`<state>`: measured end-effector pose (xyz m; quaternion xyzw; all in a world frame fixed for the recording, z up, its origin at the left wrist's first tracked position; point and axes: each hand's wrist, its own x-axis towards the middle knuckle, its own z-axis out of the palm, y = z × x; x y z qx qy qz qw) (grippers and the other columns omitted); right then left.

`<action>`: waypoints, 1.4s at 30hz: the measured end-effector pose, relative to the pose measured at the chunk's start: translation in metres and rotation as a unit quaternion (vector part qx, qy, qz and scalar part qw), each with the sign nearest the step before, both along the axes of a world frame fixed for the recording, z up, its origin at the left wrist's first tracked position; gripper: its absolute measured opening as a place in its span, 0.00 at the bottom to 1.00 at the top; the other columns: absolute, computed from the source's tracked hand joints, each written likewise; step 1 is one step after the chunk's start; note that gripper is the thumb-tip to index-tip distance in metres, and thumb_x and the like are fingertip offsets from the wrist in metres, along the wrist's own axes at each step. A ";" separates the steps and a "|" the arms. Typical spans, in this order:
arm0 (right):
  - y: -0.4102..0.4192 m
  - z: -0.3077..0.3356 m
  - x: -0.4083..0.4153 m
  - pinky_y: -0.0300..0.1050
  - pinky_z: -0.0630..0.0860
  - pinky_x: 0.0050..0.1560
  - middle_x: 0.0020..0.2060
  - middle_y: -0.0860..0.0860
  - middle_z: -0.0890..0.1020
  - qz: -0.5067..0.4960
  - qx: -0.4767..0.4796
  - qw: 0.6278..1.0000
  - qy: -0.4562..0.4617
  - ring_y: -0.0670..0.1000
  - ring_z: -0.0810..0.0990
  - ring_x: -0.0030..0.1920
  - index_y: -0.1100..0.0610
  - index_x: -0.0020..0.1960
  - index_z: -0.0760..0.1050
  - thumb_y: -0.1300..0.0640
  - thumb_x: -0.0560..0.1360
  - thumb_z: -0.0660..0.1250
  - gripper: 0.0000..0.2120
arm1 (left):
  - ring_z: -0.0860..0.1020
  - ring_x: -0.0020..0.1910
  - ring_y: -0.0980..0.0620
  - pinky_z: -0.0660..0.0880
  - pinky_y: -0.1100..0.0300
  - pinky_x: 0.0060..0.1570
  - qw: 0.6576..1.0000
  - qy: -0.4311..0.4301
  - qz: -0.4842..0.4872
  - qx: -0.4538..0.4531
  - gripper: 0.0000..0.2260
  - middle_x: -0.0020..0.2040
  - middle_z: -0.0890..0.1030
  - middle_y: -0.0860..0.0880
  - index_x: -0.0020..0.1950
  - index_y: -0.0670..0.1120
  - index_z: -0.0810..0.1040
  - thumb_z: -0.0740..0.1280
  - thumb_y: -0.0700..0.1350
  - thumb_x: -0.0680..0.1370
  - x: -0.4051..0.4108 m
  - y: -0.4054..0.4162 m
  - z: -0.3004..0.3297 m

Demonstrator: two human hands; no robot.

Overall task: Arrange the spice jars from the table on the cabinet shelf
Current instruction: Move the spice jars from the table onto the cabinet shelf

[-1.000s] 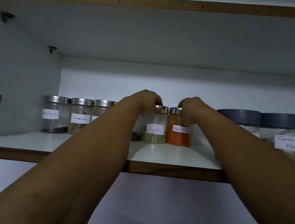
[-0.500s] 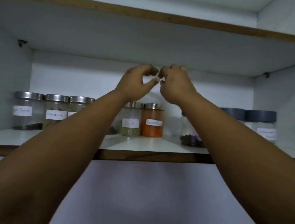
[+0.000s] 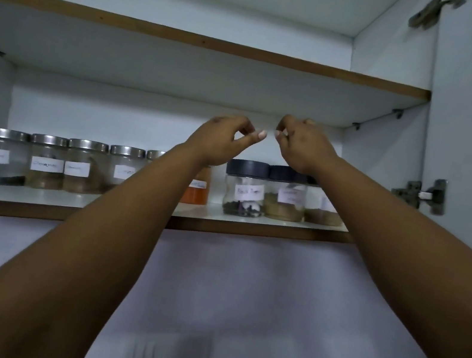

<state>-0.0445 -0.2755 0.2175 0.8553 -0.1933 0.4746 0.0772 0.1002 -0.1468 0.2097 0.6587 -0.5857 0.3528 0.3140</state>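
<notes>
Hovering above the row of jars, both hands hold nothing; the left hand (image 3: 222, 141) has its fingers loosely curled with thumb and forefinger nearly meeting around empty air, and the right hand (image 3: 303, 146) is likewise loosely curled, the two hands near each other but apart. Every jar lies below the hands and a little farther in, standing upright on the cabinet shelf (image 3: 35, 200); their long axes run vertically, so any further reach would, I judge, come down onto a lid from above. To the left stand the steel-lidded jars (image 3: 45, 159) side by side, the rightmost of them hidden behind the left forearm; the orange spice jar (image 3: 195, 194) shows just past that forearm, almost straight under the left hand, which is the nearer hand to it. Under the right hand stand the dark-lidded jars (image 3: 245, 188), the right wrist crossing in front of their lids; the right hand is nearer to these. Labels face the near side but are too blurred to read surely. No jar from the table is in view, and the table itself lies out of frame; judging from the full row and the empty hands, the next move likely means going down for another jar, or nudging the row straight.
</notes>
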 end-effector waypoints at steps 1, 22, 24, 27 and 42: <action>-0.007 0.002 -0.004 0.51 0.70 0.56 0.57 0.58 0.78 -0.007 0.003 0.999 0.033 0.58 0.72 0.60 0.54 0.62 0.72 0.47 0.81 0.54 0.16 | 0.74 0.61 0.51 0.73 0.52 0.58 1.000 -0.001 0.008 0.003 0.23 0.61 0.79 0.51 0.62 0.50 0.76 0.57 0.65 0.79 -0.004 -0.004 -0.002; -0.036 0.003 0.012 0.45 0.71 0.49 0.56 0.55 0.80 -0.112 -0.108 0.925 0.346 0.52 0.72 0.47 0.61 0.61 0.76 0.54 0.81 0.61 0.14 | 0.76 0.57 0.46 0.71 0.57 0.53 0.945 -0.012 0.245 0.217 0.13 0.59 0.81 0.45 0.63 0.44 0.79 0.67 0.44 0.79 -0.032 -0.044 0.003; -0.034 0.004 0.021 0.45 0.72 0.50 0.53 0.55 0.79 -0.136 -0.097 0.911 0.377 0.52 0.73 0.47 0.60 0.61 0.76 0.57 0.80 0.63 0.12 | 0.76 0.58 0.46 0.72 0.55 0.56 0.937 -0.020 0.254 0.240 0.13 0.59 0.80 0.46 0.63 0.44 0.79 0.67 0.45 0.79 -0.026 -0.048 0.010; -0.029 0.006 0.032 0.47 0.73 0.54 0.48 0.55 0.75 -0.148 -0.074 0.907 0.388 0.52 0.73 0.47 0.60 0.57 0.75 0.58 0.80 0.62 0.09 | 0.76 0.59 0.46 0.72 0.54 0.57 0.936 -0.017 0.253 0.245 0.14 0.59 0.80 0.46 0.63 0.45 0.79 0.68 0.45 0.78 -0.011 -0.058 0.012; -0.085 0.004 0.117 0.44 0.71 0.49 0.59 0.55 0.79 -0.118 -0.029 0.933 0.339 0.53 0.77 0.52 0.60 0.62 0.77 0.58 0.80 0.60 0.14 | 0.74 0.62 0.45 0.71 0.55 0.59 0.936 -0.056 0.258 0.232 0.14 0.62 0.78 0.43 0.66 0.44 0.77 0.62 0.46 0.82 0.062 -0.104 0.003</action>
